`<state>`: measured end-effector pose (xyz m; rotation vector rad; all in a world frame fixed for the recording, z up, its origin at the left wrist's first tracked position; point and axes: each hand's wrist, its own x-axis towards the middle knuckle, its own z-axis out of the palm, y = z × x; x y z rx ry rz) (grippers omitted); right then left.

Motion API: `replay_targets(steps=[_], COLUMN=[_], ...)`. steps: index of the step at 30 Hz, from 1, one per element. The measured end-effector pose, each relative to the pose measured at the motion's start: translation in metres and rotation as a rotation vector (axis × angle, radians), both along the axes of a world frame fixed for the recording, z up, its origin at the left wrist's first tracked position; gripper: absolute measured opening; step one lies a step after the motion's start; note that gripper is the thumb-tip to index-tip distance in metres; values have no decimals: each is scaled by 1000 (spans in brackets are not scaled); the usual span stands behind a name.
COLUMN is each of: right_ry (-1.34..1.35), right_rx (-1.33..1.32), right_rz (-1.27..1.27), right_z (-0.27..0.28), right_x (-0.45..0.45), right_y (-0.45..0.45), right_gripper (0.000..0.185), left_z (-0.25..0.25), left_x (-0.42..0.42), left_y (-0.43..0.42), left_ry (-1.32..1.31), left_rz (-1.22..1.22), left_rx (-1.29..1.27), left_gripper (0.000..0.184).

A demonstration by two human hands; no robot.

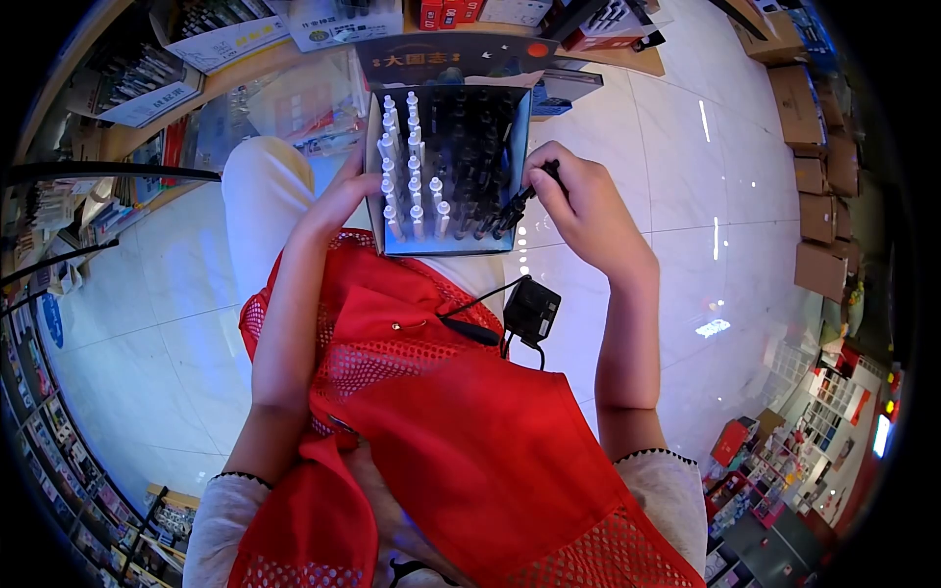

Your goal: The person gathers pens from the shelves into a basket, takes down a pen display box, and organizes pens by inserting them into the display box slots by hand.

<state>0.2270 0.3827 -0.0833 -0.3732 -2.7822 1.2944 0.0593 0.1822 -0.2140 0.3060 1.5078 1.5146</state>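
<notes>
An open display box (378, 218) rests over my lap, its printed dark lid (461, 59) raised at the back. White pens (413, 162) stand in rows in its left part, and dark pens (469, 147) fill the shadowed right part. My left hand (345, 201) grips the box's left wall, thumb over the rim. At the right rim, my right hand (586, 204) is closed around a black pen (520, 206), which slants down toward the box's front right corner. Whether the pen's lower tip is inside the box, I cannot tell.
A shelf with pen boxes (147, 98) runs along the left and back. Cardboard boxes (821, 269) line the far right of the tiled floor (706, 176). A small black device (532, 310) with cables hangs by my red vest (461, 421).
</notes>
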Motion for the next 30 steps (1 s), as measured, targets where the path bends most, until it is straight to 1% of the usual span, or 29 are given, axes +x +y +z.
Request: replay_targets(steps=[3,6,9,12,15,18,21,24,27,30], right_ry=[28,42,-76,-78,-66,-133,-225,-117,-317,-39], right_rx=[0,22,27,51,28,0,14,4,-202,199], right_rz=[-37,-43,-24,51,64,65,78,178,146,37], right_z=[-5,-10,-2,-9,-10,-19,-14,-24,-11,-13], right_x=[-2,-5,-8,-5,-3,-1,-4,-2,7,5], right_y=[0,-2,-4,-2,-3,-6,-6,-6,7,16], right_gripper=[13,13,13,14,16,17,15,13,15,17], left_z=[14,17,14,15,14,11,3,6,14,11], left_x=[3,5,4,3,2,0,-4,-2,1,1], left_y=[3,4,2,2,2,1,0,3,3,3], left_ry=[43,23,30,64,12,38,93,151,131,140], left_rz=[-25,2,-8,-35,-29,-57,-75,-85,-57,-43], left_rx=[6,-22,-1,21,-7,-12,-10,31,30,28], left_gripper=[86,86,87,87,87,86,86,87,88,88])
